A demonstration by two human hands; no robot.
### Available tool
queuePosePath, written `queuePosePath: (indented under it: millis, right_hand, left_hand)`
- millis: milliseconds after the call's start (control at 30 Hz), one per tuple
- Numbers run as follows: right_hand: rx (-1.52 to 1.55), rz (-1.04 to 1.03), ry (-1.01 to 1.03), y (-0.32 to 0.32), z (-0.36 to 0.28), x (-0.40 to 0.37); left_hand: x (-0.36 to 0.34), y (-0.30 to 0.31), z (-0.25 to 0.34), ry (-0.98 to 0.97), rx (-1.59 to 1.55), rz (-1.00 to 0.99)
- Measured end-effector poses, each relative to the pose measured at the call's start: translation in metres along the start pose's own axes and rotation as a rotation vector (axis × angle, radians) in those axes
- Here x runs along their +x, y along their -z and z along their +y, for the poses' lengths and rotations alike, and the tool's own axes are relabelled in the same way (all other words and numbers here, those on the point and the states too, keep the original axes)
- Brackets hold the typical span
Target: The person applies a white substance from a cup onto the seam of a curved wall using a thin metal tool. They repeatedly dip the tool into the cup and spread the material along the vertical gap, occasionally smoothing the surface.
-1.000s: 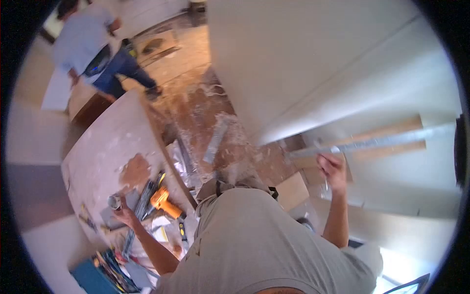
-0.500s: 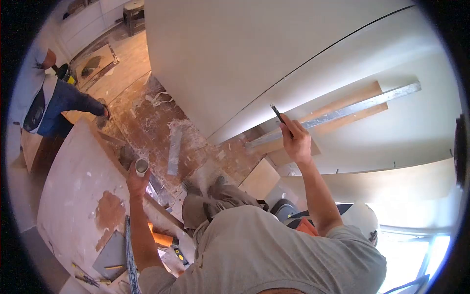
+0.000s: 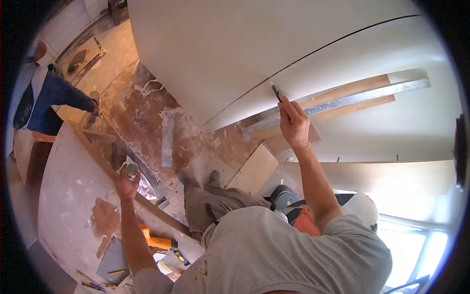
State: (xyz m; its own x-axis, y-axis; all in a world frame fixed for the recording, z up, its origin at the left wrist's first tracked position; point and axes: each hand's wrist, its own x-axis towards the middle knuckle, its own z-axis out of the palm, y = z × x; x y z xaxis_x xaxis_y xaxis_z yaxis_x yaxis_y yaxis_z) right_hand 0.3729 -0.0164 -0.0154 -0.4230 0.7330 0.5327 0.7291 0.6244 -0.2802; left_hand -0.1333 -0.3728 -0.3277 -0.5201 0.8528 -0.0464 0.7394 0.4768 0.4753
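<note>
My right hand (image 3: pixel 295 126) is closed around a slim, dark-handled brush (image 3: pixel 275 92) with a pale tip. The tip points up and away from me, close to the dark seam (image 3: pixel 313 58) along the large pale panel (image 3: pixel 210 54). On the left, my left hand (image 3: pixel 128 185) grips a small cup (image 3: pixel 132 170), its round mouth facing up. That hand is over the edge of the dusty, pale worktop (image 3: pixel 66 196).
On the worktop lie an orange power tool (image 3: pixel 159 242) and a pencil (image 3: pixel 117 272). A long metal bar (image 3: pixel 352 102) rests with wooden boards at right. A metal strip (image 3: pixel 168 142) lies on the debris-strewn floor (image 3: pixel 142 122). Another person (image 3: pixel 54 100) stands at far left.
My right hand has brought the brush nearer to the panel's seam. My left hand with the cup has shifted slightly left, and my view has turned a little. The other person has shifted.
</note>
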Motion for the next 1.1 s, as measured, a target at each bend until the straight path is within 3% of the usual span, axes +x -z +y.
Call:
queuePosePath:
  millis: [67, 267, 433, 567, 733, 1100]
  right_hand:
    - [-0.013, 0.005, 0.046, -0.005, 0.006, -0.003]
    - [-0.034, -0.006, 0.030, -0.009, 0.003, -0.004]
    - [-0.025, 0.035, 0.063, -0.017, 0.012, 0.001]
    - [-0.047, 0.027, 0.056, -0.021, 0.017, -0.001]
    - [-0.052, 0.033, 0.076, -0.021, 0.017, -0.003]
    - [-0.038, 0.028, 0.120, -0.022, 0.023, -0.002]
  left_hand:
    - [0.002, 0.005, 0.005, 0.052, 0.036, -0.023]
    - [-0.001, -0.002, -0.005, -0.031, 0.085, 0.072]
    - [-0.003, -0.008, -0.015, -0.031, -0.033, 0.087]
    - [-0.002, -0.001, -0.006, 0.064, 0.138, -0.009]
    - [-0.001, 0.003, 0.001, -0.017, 0.001, 0.124]
    - [-0.001, -0.004, -0.012, -0.023, 0.119, 0.104]
